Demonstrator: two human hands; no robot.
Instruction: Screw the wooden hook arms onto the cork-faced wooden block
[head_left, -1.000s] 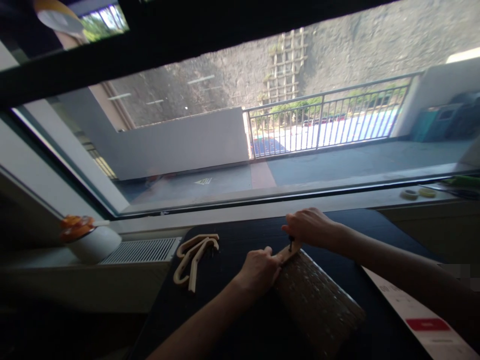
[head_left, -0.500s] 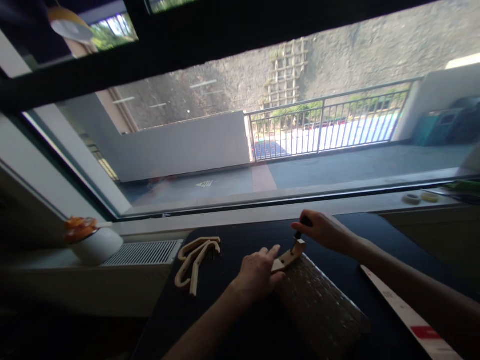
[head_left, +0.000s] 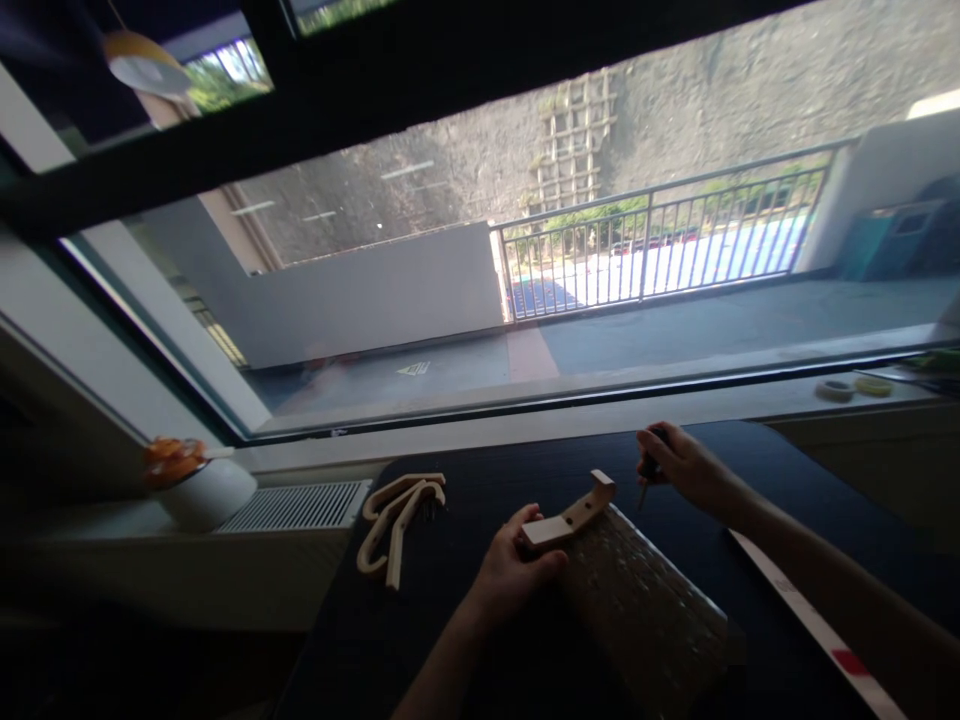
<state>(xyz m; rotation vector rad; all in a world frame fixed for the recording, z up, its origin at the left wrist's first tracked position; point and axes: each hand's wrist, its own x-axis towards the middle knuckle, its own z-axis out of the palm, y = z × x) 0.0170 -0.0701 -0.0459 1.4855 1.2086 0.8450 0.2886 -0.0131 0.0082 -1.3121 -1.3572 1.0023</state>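
My left hand [head_left: 510, 565] grips the near end of a pale wooden hook [head_left: 577, 515], thumb on one side and fingers on the other. Two dark holes show along the hook, and its far end curls upward. It lies along the end of a brown, rough-surfaced board [head_left: 645, 600]; whether it is fastened there I cannot tell. Off to the right, my right hand [head_left: 682, 465] is closed around the black handle of a screwdriver [head_left: 654, 458]. The screwdriver's shaft points down, apart from the hook.
Several more wooden hooks [head_left: 396, 530] lie at the left of the dark table [head_left: 480, 480], with small dark screws [head_left: 430, 510] beside them. A long pale strip [head_left: 806, 610] rests under my right forearm. Tape rolls [head_left: 835, 390] and a white pot [head_left: 206, 492] stand near the window.
My right hand has drawn the screwdriver away from the hook, to the right. My left fingers have shifted from lying over the hook to gripping its near end.
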